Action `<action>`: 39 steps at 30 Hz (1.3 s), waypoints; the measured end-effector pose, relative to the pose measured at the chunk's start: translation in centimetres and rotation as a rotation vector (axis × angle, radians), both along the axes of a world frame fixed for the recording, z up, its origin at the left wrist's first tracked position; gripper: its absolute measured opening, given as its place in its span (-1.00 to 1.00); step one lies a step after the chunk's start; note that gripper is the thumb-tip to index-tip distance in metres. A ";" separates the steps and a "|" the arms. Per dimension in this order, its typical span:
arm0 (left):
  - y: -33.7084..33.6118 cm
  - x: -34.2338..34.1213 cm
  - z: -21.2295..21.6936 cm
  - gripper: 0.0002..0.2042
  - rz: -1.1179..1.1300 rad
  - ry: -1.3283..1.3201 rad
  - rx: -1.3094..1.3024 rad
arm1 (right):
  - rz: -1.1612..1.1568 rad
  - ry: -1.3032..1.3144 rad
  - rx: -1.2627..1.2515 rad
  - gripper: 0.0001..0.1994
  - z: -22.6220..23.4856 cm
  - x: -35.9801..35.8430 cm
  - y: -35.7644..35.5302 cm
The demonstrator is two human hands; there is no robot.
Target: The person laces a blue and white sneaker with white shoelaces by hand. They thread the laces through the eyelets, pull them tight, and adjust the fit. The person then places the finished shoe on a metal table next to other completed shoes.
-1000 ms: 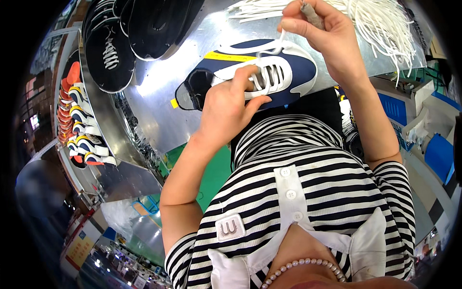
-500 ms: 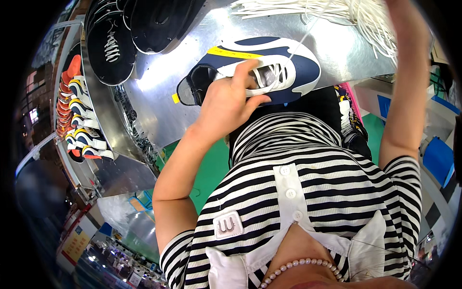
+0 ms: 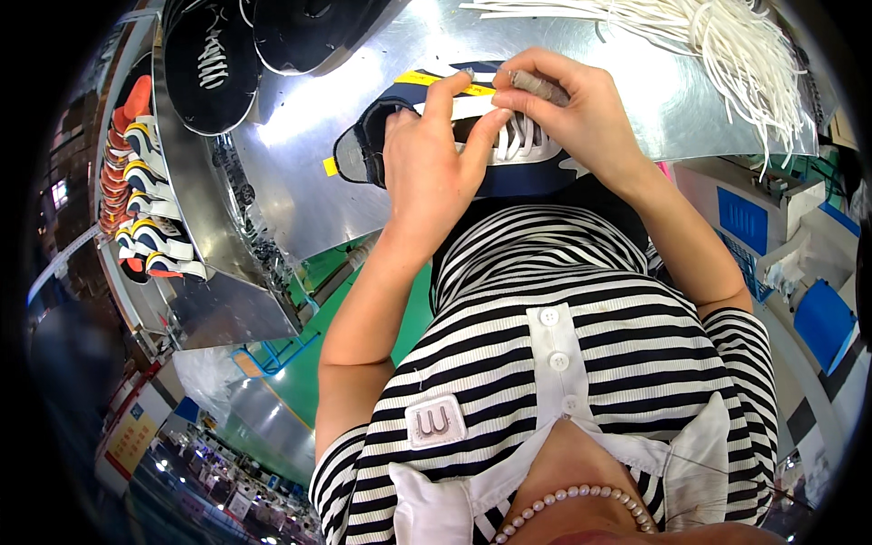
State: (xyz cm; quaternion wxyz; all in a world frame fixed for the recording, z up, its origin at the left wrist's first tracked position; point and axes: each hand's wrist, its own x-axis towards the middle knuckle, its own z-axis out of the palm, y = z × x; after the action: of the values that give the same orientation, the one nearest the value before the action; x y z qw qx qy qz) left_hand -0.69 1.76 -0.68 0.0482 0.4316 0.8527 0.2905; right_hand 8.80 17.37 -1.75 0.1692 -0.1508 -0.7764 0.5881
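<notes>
A navy and white sneaker (image 3: 518, 178) with yellow trim lies on its sole on the metal table, heel to the left. My left hand (image 3: 425, 168) grips it at the collar, some fingers inside the opening, index finger and thumb over the upper edge. My right hand (image 3: 589, 118) is above the eyelets, thumb and index finger pinched together beside the left thumb. A white shoelace (image 3: 520, 141) crosses the eyelets; its end at the right fingertips is mostly hidden. Greyish wrapping covers a right finger.
A bundle of white laces (image 3: 727, 54) spreads over the table's (image 3: 309, 195) far right. Black shoes (image 3: 211, 73) stand at the far left. Beyond the left edge, several white, navy and orange shoes (image 3: 150, 204) sit in a row.
My right hand has come down from the raised position at the far right, where it drew the lace taut, to the eyelets. My left hand has shifted slightly on the sneaker.
</notes>
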 end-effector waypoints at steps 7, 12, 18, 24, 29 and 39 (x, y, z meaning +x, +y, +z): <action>0.3 0.5 -1.4 -0.62 0.038 -0.025 0.202 | -0.040 -0.063 -0.005 -0.82 1.1 2.5 -0.1; 0.4 0.6 -1.5 -0.62 0.043 0.001 0.224 | 0.017 -0.054 0.208 -0.88 1.1 3.4 -0.1; 0.3 1.3 -0.6 -0.61 -0.017 0.103 0.138 | 0.060 -0.151 0.557 -0.85 1.1 1.9 0.0; 0.1 0.9 -1.0 -0.59 -0.042 -0.164 0.244 | 0.161 -0.141 0.647 -0.83 1.9 1.0 0.5; 0.2 0.6 0.1 -0.61 0.112 -0.537 0.398 | 0.102 -0.188 0.300 -0.78 3.4 3.8 2.5; 0.4 -0.1 2.3 -0.54 0.091 -0.934 0.390 | -0.250 0.141 -0.271 -0.81 -0.5 2.4 1.4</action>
State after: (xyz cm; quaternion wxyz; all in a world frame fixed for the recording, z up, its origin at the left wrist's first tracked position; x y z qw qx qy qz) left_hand -0.74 2.20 1.60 0.3300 0.2191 0.6879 0.6081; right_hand 11.19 18.81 -2.29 0.2729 -0.2256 -0.6514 0.6710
